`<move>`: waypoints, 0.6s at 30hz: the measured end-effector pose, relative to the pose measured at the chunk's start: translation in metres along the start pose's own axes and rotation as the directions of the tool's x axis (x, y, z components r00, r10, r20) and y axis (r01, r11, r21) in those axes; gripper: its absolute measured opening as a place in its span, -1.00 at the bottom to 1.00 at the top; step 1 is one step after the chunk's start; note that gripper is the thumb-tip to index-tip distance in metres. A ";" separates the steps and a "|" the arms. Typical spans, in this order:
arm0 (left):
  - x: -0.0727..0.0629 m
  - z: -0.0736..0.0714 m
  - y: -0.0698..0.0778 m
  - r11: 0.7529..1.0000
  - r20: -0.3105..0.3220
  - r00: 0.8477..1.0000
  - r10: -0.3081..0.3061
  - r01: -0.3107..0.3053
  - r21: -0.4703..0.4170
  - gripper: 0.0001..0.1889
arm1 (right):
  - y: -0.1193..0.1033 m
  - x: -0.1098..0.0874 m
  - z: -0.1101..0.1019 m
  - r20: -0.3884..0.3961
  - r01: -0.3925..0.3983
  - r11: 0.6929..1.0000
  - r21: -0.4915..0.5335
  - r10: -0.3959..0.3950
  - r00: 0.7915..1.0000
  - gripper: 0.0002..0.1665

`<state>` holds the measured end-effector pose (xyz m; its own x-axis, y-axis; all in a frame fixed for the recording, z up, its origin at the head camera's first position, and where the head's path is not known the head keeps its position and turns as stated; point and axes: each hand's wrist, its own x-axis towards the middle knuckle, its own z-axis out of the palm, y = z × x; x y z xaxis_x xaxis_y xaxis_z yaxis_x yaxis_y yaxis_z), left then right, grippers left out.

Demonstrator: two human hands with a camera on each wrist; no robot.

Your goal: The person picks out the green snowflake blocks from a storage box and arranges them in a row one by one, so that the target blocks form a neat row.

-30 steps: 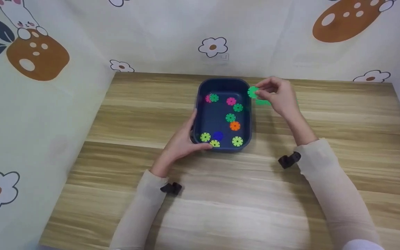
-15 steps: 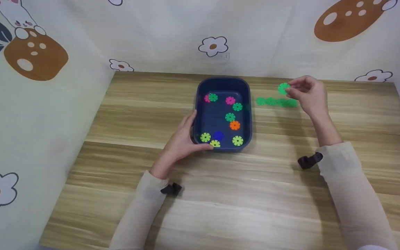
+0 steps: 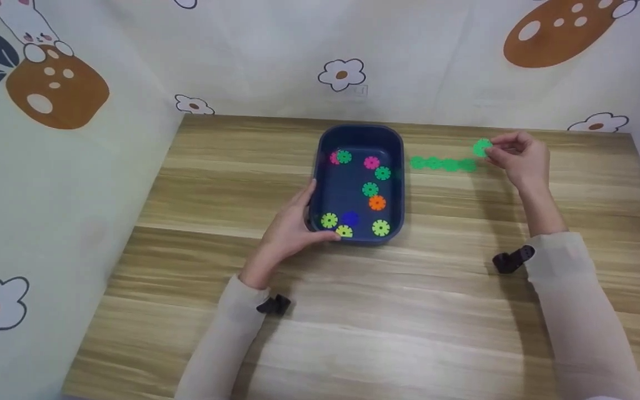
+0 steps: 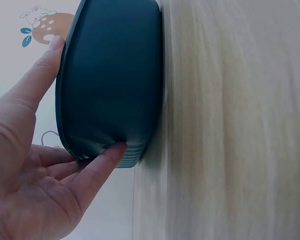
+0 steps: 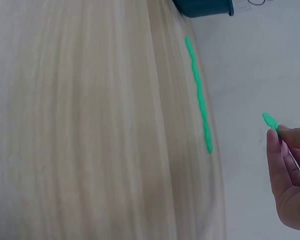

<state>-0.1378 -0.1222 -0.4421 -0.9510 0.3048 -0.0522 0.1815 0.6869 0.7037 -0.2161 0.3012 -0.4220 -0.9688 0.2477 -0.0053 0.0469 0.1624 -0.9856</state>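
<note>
A dark blue rectangular tub [image 3: 400,194] stands on the table, with several notched plastic discs in pink, green, orange [image 3: 377,203], yellow and blue lying on its floor. My left hand [image 3: 291,229] grips the tub's near left corner, thumb along the front rim; the left wrist view has fingers against the tub's outer wall [image 4: 112,75]. Right of the tub, my right hand [image 3: 526,162] pinches one bright green notched disc [image 3: 481,147] between thumb and fingertips. This disc [image 5: 270,120] is raised over the table, just past the right end of a row of linked green discs [image 3: 443,164].
The wood-grain table [image 3: 386,311] meets a patterned wall covering [image 3: 264,61] close behind the tub. Another covered wall [image 3: 48,183] borders the left side. A small black camera [image 3: 513,259] sits on each sleeve's wrist.
My right hand has carried the green disc rightward, from beside the tub's rim past the row's right end, uncovering the row. My left hand has stayed on the tub.
</note>
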 end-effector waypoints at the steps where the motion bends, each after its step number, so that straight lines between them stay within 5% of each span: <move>1: 0.000 0.000 0.000 1.000 -0.002 1.000 0.002 -0.002 0.002 0.25 | 0.002 0.001 -0.002 -0.009 -0.004 0.999 -0.037 0.003 1.000 -0.76; 10: -0.001 0.000 0.002 1.000 0.012 1.000 0.000 -0.001 0.008 0.24 | 0.019 0.006 -0.017 -0.038 -0.039 0.951 -0.308 0.029 0.999 -0.68; 18: -0.001 -0.001 0.003 1.000 0.012 1.000 -0.008 0.007 0.012 0.25 | 0.027 0.010 -0.020 -0.025 -0.076 0.951 -0.299 0.071 0.997 -0.66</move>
<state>-0.1367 -0.1212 -0.4391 -0.9492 0.3075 -0.0661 0.1774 0.6969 0.6949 -0.2196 0.3271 -0.4455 -0.9566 0.2825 -0.0713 0.1905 0.4215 -0.8866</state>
